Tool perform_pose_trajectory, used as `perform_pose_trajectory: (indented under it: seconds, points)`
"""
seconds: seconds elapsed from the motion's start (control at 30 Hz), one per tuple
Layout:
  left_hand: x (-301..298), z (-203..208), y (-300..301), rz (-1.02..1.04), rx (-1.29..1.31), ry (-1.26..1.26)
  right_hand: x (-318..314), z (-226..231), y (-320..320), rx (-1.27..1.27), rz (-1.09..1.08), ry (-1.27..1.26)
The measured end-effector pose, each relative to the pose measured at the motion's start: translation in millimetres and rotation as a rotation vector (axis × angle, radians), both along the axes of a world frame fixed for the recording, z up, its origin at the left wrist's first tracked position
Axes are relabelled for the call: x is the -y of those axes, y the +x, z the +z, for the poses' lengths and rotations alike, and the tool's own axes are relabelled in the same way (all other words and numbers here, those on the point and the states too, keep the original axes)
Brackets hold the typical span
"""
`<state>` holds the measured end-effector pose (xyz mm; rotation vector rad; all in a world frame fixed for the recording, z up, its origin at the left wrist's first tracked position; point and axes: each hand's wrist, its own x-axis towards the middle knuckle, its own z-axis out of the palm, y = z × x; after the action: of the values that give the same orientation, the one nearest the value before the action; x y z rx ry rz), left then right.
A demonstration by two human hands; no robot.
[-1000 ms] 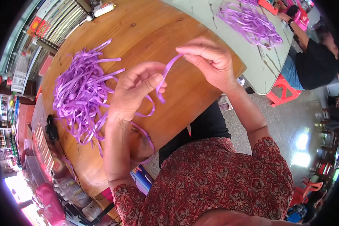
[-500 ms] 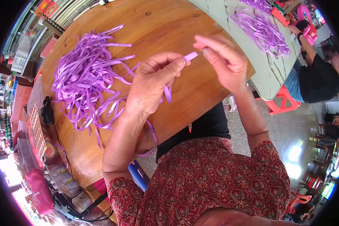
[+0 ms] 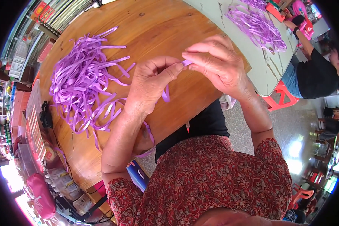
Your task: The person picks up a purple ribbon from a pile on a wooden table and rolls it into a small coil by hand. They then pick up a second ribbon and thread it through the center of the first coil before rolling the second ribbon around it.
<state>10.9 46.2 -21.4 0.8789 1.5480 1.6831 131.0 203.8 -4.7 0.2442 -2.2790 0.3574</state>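
My left hand (image 3: pixel 154 81) is closed, pinching a purple ribbon (image 3: pixel 186 63) between thumb and forefinger above the wooden table. The ribbon's short end sticks out past the thumb, toward my right hand (image 3: pixel 220 67). The right thumb and forefinger come together around that end, while the other fingers stay loosely bent. More of the purple ribbon hangs below my left hand, and a stretch of it shows beyond my left forearm at the table's edge. Left of my hands lies a large tangled heap of purple ribbons (image 3: pixel 81 83), several of their ends reaching toward my left wrist.
The wooden table (image 3: pixel 169 32) meets a pale marbled table (image 3: pixel 258 71), where another purple ribbon bundle (image 3: pixel 256 30) lies. A co-worker in a black top (image 3: pixel 316 77) sits there by a red stool (image 3: pixel 282 98). A black cable (image 3: pixel 58 141) runs along the left edge.
My right hand has moved left, bringing its thumb and forefinger onto the ribbon's end. My left hand keeps its pinch and has barely moved.
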Motion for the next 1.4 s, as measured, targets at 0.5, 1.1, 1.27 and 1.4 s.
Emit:
perform_pose_trajectory:
  seconds: [0.5,1.1,1.27,1.4]
  points:
    - [2,-1,-8,-0.068,0.044,-0.085,-9,-10,7,0.088,0.018,-0.019]
    - [-1,-1,2,-0.058,-0.055,-0.035,-10,-16,27,0.585,0.487,-0.945]
    - [-6,-14,7,-0.053,0.270,0.184,2,-42,19,0.396,0.735,-1.512]
    - [-11,-25,20,0.104,0.191,0.244,14,-50,7,0.183,0.708,-1.632]
